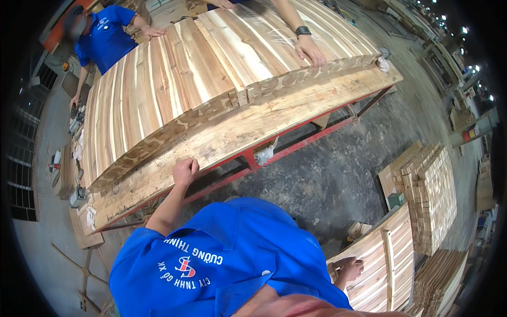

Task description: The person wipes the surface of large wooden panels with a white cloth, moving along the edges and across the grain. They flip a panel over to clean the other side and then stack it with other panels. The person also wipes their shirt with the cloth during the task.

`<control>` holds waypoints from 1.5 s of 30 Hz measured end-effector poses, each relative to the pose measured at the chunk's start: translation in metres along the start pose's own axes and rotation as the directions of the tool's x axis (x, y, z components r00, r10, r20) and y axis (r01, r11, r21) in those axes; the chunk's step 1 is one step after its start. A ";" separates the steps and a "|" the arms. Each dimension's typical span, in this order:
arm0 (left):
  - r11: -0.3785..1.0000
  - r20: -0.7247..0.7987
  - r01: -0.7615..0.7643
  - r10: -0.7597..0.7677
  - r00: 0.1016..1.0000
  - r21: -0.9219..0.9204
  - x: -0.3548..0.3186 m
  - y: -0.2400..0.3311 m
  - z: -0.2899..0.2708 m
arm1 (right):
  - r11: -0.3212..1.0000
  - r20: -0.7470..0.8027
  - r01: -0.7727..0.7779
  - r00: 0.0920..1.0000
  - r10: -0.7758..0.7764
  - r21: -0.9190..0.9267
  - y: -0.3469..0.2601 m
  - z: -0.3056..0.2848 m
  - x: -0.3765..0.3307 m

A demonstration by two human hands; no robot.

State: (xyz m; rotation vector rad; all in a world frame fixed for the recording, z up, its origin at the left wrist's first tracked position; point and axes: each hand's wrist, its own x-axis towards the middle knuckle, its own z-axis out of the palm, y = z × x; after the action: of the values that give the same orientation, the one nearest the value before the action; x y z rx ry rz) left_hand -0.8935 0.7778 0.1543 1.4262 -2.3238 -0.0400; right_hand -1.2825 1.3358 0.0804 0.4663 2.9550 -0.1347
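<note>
— Plank: where is it, and who holds it?

— It lies long on the red frame, along the near edge of the big panel. The left hand is closed on its near edge.

— And the right hand?

— Well apart from the left. It rests flat, fingers loose, on the small panel low at the right.

— What is around?

— Beside the small panel stands a stack of short wood pieces. Across the big panel, another person's hand, with a watch on the wrist, presses on the wood. A co-worker in blue touches the far left corner.
</note>
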 end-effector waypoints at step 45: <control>0.998 -0.029 0.014 -0.012 1.000 0.053 -0.002 0.000 0.002 | 1.000 0.010 -0.027 1.000 0.027 -0.007 -0.002 -0.002 -0.001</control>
State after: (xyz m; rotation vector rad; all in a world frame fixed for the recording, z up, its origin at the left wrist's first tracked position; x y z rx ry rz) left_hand -0.8931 0.7793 0.1522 1.4581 -2.3087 0.0392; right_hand -1.2827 1.3339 0.0829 0.5023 2.9367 -0.1234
